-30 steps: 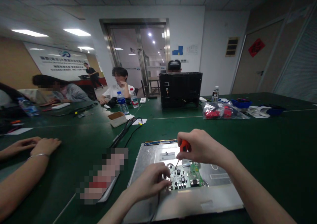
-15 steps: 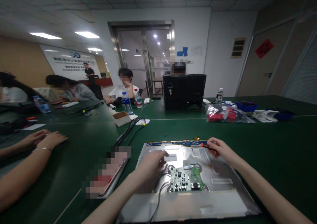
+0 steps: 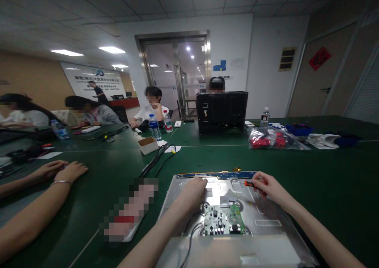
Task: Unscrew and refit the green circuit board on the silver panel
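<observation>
An opened display panel (image 3: 262,216) lies face down in front of me, its bare metal back showing. A green circuit board (image 3: 225,219) sits on its middle, and a narrow blue circuit strip (image 3: 245,175) runs along the far edge. My right hand (image 3: 268,187) grips an orange-and-black screwdriver (image 3: 249,184), whose thin shaft points left and reaches close to the strip. My left hand (image 3: 194,191) is closed over the panel's far left part, fingertips bent down near the strip; whatever is under them is hidden.
Black cables (image 3: 160,157) lie left of the panel, near a small open box (image 3: 148,144). Another person's hands (image 3: 69,171) rest at the left. A black monitor casing (image 3: 222,112), bottles (image 3: 154,126) and a plastic bag with red items (image 3: 274,138) stand farther back.
My left hand has moved toward the panel's far edge and its fingers are more curled. My right hand still holds the screwdriver, now slightly farther right. The view has shifted slightly.
</observation>
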Demonstrator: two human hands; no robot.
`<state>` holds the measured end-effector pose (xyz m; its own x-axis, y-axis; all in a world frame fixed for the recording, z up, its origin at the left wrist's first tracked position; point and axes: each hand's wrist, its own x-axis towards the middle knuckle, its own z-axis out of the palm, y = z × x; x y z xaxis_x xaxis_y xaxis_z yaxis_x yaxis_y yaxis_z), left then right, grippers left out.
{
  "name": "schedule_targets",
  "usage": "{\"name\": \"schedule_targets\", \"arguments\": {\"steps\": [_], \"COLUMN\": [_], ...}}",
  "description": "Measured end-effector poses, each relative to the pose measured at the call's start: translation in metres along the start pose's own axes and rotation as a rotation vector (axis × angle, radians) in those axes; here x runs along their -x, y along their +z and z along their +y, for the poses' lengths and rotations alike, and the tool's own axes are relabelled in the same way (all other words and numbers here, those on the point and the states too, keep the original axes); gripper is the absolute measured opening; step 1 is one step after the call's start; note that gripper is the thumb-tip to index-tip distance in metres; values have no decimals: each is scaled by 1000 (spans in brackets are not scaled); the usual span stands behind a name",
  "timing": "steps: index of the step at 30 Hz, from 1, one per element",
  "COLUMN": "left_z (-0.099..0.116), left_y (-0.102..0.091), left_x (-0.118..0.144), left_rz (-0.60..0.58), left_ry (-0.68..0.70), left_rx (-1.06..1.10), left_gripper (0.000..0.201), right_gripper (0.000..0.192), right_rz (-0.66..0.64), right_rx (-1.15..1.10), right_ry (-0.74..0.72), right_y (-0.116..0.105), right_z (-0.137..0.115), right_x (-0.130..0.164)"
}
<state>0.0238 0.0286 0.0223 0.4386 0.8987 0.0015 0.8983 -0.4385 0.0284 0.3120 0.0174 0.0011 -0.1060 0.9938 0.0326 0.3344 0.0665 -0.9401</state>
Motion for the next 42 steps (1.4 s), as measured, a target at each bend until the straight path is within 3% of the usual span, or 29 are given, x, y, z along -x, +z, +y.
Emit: {"name": "schedule_targets", "arguments": {"steps": [10,17,21,28,42], "left_z": [-8,37,57,58,61], "left_y": [12,-2,-5,4,14], "left_x": [1,-15,-29,-39,-39], "left_rz": [23,-21,-88,-148,-116], "left_ry": [8,308,426,449,390], "left_rx": [138,327,266,361,449], "left_gripper": [16,12,13,15,10], "right_gripper": [42,42,43,43,41], "right_rz": [42,62,76,92,79], "right_rx": [-27,-86,-108,-106,-87], "right_ry": [-37,-83,-91,-91,-110], "right_y": [1,1,-1,-4,-1], "right_z": [-2,-5,-7,-8,-9], "right_x": [0,-1,-1,-1,1]}}
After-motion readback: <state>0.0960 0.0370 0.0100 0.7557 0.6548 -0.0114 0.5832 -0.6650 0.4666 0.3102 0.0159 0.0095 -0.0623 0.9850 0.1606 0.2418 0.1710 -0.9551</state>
